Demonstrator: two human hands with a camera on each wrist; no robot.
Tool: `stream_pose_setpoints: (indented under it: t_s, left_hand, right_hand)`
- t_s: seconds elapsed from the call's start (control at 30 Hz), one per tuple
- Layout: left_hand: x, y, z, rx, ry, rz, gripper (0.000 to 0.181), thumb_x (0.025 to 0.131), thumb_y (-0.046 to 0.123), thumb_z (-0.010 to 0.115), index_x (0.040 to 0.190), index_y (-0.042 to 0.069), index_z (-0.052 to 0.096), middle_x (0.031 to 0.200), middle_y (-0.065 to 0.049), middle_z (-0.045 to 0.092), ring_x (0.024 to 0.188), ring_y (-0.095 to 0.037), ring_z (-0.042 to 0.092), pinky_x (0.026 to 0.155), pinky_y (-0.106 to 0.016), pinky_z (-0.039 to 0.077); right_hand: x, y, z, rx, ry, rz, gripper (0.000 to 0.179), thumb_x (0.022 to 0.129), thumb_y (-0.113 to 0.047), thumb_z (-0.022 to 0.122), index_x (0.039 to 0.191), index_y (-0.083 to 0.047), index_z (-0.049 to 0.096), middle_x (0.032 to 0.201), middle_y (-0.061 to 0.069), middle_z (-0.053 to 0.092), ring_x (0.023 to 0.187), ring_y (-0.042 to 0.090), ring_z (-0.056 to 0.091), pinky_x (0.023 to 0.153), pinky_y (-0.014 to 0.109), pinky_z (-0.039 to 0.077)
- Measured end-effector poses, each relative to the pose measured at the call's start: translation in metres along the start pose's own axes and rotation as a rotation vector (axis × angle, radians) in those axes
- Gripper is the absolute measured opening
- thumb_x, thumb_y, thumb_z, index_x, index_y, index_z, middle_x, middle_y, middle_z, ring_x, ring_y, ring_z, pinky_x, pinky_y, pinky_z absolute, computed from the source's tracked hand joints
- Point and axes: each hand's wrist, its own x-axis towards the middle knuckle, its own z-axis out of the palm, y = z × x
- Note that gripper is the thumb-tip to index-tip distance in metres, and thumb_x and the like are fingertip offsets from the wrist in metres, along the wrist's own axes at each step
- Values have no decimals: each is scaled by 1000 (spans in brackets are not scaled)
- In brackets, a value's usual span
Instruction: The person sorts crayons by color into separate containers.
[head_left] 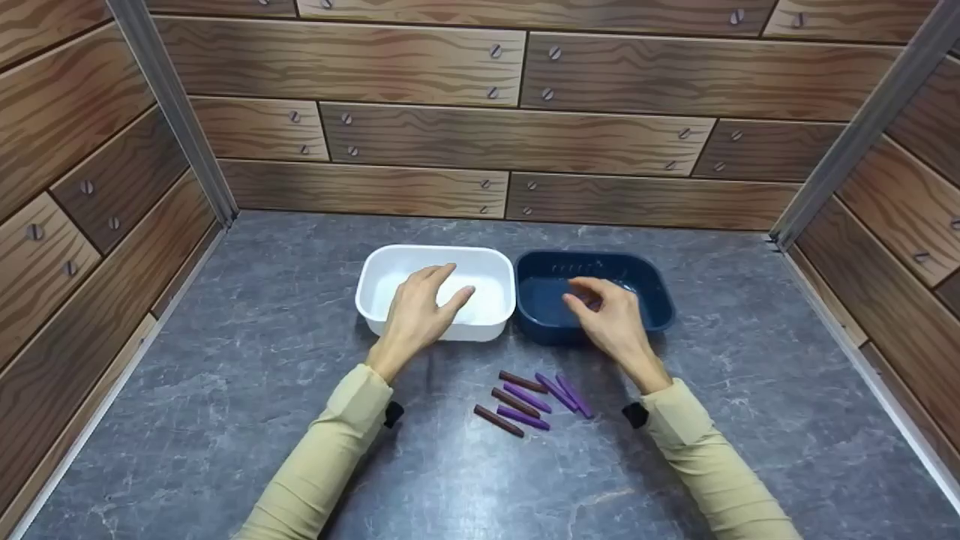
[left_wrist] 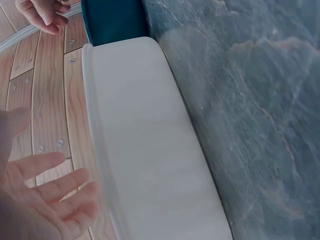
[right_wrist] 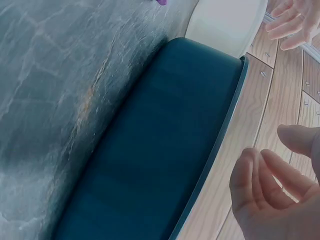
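My left hand (head_left: 421, 309) hovers over the white plastic bin (head_left: 365, 324), its fingers spread and nothing in them. The left wrist view shows that palm (left_wrist: 45, 200) beside the bin's rim. Over the dark blue bin (head_left: 551, 335), my right hand (head_left: 611, 315) has its fingers loosely bent, thumb apart, holding nothing; the right wrist view shows the gap between thumb and fingers (right_wrist: 245, 180). Nearer to me, between my forearms, lie 3 brown crayon-like sticks (head_left: 499, 421) and several purple ones (head_left: 523, 418), side by side on the grey table.
Both bins stand side by side on the marbled grey tabletop (head_left: 262, 360), their rims close together. Wood-patterned panels (head_left: 420, 139) rise behind and on both sides, joined by grey metal corner posts (head_left: 180, 112). A black strap piece (head_left: 635, 414) shows under the right cuff.
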Motion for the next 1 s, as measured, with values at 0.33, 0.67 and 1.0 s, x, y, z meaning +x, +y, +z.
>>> stream_pose_setpoints:
  t_s: [0.33,0.67,1.0]
  left_hand:
    - [9,-17,-8,-134,55,-112,51,93,39,65,128,3,63,127,-17,65,120,-33,60,105,-43,44]
    - [14,-37,-24,-272,154,-208,45,90,29,71,124,0,66,121,-18,68,109,-32,66,94,-45,51]
    - [18,-55,-30,-416,185,-376,43,90,19,71,128,-1,63,123,-19,67,112,-31,65,97,-39,50]
  right_hand:
    - [-4,5,-1,201,-83,158,25,89,-23,73,105,-4,74,87,11,74,69,19,69,58,24,55]
    - [-15,8,-5,376,-159,238,26,89,-20,73,103,2,73,91,22,72,70,15,69,68,41,59]
    - [-31,16,-12,486,-304,314,30,89,-16,73,108,7,70,91,18,73,74,16,70,69,37,59]
